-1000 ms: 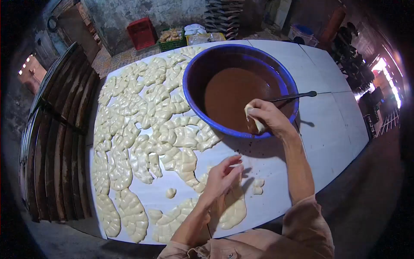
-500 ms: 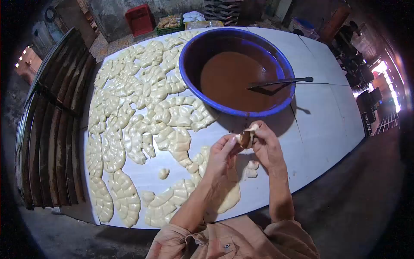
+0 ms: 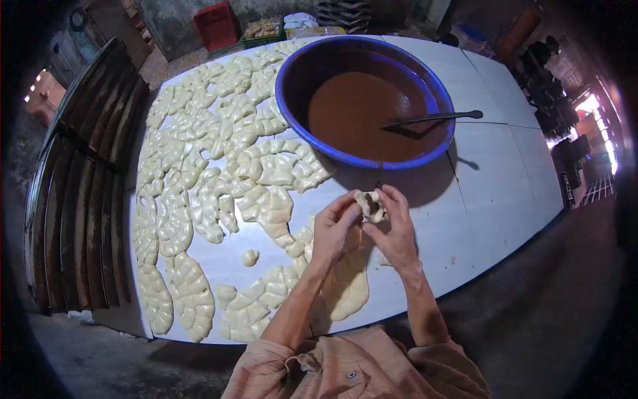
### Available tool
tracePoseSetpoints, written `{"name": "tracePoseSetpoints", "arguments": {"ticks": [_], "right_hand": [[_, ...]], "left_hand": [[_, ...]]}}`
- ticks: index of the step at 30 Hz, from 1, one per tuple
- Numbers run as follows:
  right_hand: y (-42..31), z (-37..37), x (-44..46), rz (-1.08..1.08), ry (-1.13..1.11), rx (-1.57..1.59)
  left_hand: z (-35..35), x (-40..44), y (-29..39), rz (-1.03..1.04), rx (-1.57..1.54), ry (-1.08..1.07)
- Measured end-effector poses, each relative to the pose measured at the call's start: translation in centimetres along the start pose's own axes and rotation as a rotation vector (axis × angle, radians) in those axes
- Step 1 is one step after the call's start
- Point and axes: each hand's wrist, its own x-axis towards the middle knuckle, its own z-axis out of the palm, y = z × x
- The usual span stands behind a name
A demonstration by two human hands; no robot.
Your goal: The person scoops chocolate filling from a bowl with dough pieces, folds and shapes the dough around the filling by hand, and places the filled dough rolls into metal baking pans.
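A small piece of pale dough (image 3: 369, 206), cupped open around some brown filling, is held between my two hands over the table. The fingers of my left hand (image 3: 337, 229) grip its left edge, while my right hand (image 3: 397, 229) pinches the opposite side. Just beyond them stands a large blue basin (image 3: 287, 110) of brown paste (image 3: 355, 120). A dark-handled tool (image 3: 452, 116) rests in the paste and leans over the rim. Beside my right wrist, another dough bit is mostly hidden. A lone dough ball (image 3: 250, 257) sits left of my forearm.
Many flattened, portioned dough sheets (image 3: 191, 292) cover the left of the white table (image 3: 492, 206). Ridged dark metal trays (image 3: 80, 179) stand upright at the left edge. A red crate (image 3: 216, 26) and a green basket of items (image 3: 261, 32) are behind the table.
My hands have turned the dough so its hollow faces up, with the right hand now lower around it. The view has shifted slightly, and the right hand covers more of the dough bits below.
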Motion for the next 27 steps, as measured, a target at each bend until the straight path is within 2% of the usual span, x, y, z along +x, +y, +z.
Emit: {"name": "tracePoseSetpoints", "arguments": {"ticks": [4,5,8,9,10,12,13,16,17,20,23,25,27], "right_hand": [[1.2,0.3,-0.8,-0.008,0.051,0.033],[1.1,0.6,-0.6,-0.017,0.100,-0.015],[2.2,0.4,-0.4,-0.120,0.189,-0.128],[2.1,0.2,-0.1,-0.067,0.179,-0.046],[2.1,0.0,-0.1,0.098,0.143,0.155],[1.9,-0.3,-0.3,0.427,0.073,0.556],[2.2,-0.8,-0.6,0.477,0.006,0.677],[1.4,-2.2,-1.1,0.385,-0.095,0.612],[2.4,-2.4,-1.7,0.278,-0.150,0.619],[2.6,-2.6,-2.7,0.119,-0.126,0.455],[2.7,-2.4,-2.3,-0.094,0.061,0.297],[2.4,-2.3,-2.0,-0.261,0.182,0.060],[1.9,-1.0,-2.8,-0.101,0.275,0.273]], "left_hand": [[-0.7,0.4,0.1,-0.073,0.263,-0.069],[-0.5,0.6,-0.4,0.059,0.292,-0.065],[-0.2,1.1,-1.3,0.081,0.258,-0.081],[0.0,1.0,-1.3,0.000,0.230,-0.082],[0.3,0.8,-1.0,-0.081,0.201,-0.080],[1.2,0.7,-0.5,-0.111,0.130,-0.117],[1.4,0.7,0.4,-0.146,0.199,-0.114],[0.7,1.1,1.1,-0.294,0.170,-0.150],[0.5,1.2,1.3,-0.289,0.177,-0.165],[0.6,0.8,1.3,-0.249,0.187,-0.234],[1.8,-0.3,1.2,-0.128,0.187,-0.318],[1.9,-0.4,1.1,-0.153,0.189,-0.301],[1.7,-0.4,0.5,-0.174,0.165,-0.323]]}}
